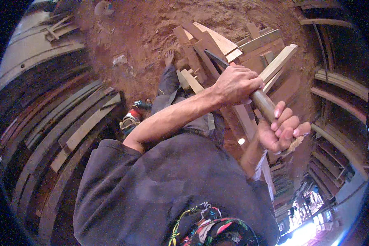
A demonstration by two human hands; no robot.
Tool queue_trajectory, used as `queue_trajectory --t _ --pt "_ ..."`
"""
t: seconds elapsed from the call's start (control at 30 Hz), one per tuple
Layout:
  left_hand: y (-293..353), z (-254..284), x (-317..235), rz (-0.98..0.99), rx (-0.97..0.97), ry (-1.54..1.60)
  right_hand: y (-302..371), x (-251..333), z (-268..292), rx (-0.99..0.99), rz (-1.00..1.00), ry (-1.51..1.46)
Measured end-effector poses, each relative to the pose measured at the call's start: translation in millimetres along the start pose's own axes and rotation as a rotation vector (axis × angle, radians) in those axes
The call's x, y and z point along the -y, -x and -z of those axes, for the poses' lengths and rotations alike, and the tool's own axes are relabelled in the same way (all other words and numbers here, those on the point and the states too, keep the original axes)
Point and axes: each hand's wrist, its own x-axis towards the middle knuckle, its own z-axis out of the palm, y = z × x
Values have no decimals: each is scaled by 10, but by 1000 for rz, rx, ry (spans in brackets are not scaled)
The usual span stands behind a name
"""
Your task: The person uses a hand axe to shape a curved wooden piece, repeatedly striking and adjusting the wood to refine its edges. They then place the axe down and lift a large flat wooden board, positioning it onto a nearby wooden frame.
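Note:
My left hand (pixel 237 84) is closed around the front part of a long chisel-like tool (pixel 265 106) with a round brown wooden handle. A narrow dark metal blade (pixel 216 58) sticks out beyond my left fist, pointing away and to the left. My right hand (pixel 281 133) has its fingers curled round the near end of the handle, where a pale, rough edge shows past the palm. The tool slants over a cluster of timber pieces. A light squared wooden bar (pixel 278 65) stands out just beyond my left hand; whether the blade touches any wood cannot be made out.
Boards (pixel 217 39) lie heaped on reddish earth (pixel 139 24) ahead. Long planks (pixel 69 131) are stacked at my left, near a red and teal device (pixel 135 117). More timber (pixel 340 86) is stacked at right. My bare foot (pixel 169 56) rests on the ground.

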Motion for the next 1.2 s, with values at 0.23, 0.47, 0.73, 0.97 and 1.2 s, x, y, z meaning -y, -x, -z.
queue_trajectory --t 0.23,0.47,0.73,0.97,1.2 --pt "-175 221 107 181 -257 129 -603 -437 -574 189 -34 74" --pt "-505 785 806 351 -721 511 -1505 -1798 -1211 507 -213 414" --pt "-351 919 1510 774 -825 978 -1711 -2588 -1667 656 -241 649" --pt "-375 254 511 750 -481 364 -1481 -1504 -896 325 -433 575" --pt "-473 -441 -553 425 30 385 -756 35 49 -324 -113 562"
